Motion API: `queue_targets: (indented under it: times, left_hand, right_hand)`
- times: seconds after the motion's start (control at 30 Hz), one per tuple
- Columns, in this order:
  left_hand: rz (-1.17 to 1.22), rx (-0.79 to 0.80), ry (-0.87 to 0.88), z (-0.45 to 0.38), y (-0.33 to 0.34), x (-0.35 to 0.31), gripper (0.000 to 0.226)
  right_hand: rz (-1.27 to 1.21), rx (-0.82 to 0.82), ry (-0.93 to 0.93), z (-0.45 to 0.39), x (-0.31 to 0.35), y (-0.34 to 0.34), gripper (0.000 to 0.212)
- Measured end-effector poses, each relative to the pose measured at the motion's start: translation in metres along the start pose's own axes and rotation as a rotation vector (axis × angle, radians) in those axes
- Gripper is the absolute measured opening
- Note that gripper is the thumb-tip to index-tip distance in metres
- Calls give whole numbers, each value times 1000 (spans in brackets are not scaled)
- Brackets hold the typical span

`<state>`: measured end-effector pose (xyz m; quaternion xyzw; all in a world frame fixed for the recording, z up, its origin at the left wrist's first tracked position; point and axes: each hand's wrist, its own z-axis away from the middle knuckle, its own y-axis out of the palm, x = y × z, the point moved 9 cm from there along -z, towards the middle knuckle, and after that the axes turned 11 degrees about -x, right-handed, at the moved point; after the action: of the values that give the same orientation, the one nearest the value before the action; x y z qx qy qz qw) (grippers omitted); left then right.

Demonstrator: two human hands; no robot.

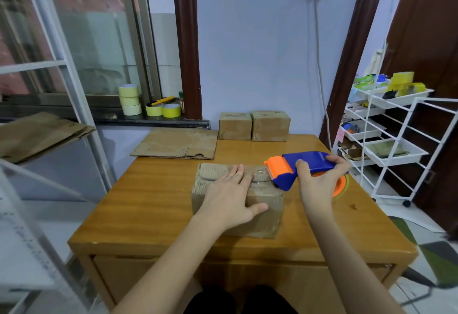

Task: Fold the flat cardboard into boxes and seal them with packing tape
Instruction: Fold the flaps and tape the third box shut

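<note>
Orange-brown wooden table (153, 204) fills the lower centre of the frame, set against a pale lilac wall with a socket at top centre-right. Box (238, 199) of worn cardboard sits mid-table, flaps down, a strip of clear tape (260, 173) running along its top seam. Flat cardboard sheet (177, 143) lies at the far left edge of the table; two finished boxes (255, 126) stand side by side, touching, at the far edge against the wall. Window sill at upper left carries several tape rolls (148, 104), yellow and cream, some stacked. White wire rack (396, 137) with trays stands at the right of the frame. Left hand (231, 198): fingers straight and slightly spread, palm pressed flat on the box top, thumb hooked over the near edge. Right hand (319, 179): fingers and thumb curled round the body of a blue and orange tape dispenser (297, 168), gripping it; the dispenser's orange front end meets the tape at the box's right top edge.
</note>
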<state>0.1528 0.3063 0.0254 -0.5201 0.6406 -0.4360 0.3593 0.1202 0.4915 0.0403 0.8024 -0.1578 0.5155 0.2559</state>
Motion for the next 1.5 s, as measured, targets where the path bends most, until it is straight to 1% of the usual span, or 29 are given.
queue_targets:
  times: [0.1, 0.17, 0.3, 0.4, 0.57, 0.8, 0.97, 1.13, 1.33, 1.43, 1.5]
  left_hand:
    - [-43, 10, 5, -9, -6, -5, 88]
    - [-50, -38, 55, -16, -14, -19, 87]
    - [43, -33, 110, -16, -2, -32, 94]
    - [38, -41, 97, -15, 5, -28, 96]
    - [51, -23, 79, -15, 5, -28, 98]
    - [41, -38, 91, -14, 5, -29, 97]
    - [54, -37, 101, -14, 7, -29, 96]
    - [42, -18, 99, -15, 8, -30, 96]
    - [44, -19, 93, -16, 8, -29, 96]
    - [45, -5, 92, -16, 9, -29, 98]
    - [49, -10, 95, -16, 9, -29, 98]
  right_hand:
    - [-8, -18, 2, 4, -1, -2, 47]
    - [-25, -35, 6, 6, -3, -5, 48]
    - [-31, -56, 17, 8, -7, -8, 49]
    - [-47, -70, 41, 5, -7, -4, 49]
    - [-100, -165, 107, 1, -12, -4, 46]
    - [-69, -191, 91, -7, -11, -9, 49]
    - [-26, -139, 7, -11, -1, -10, 47]
    - [-48, -209, 73, -12, -11, -20, 47]
    - [-20, -162, 49, -18, -6, -18, 47]
    - [57, -60, 21, -17, -4, -14, 46]
    - [99, 6, -51, -14, 1, -12, 47]
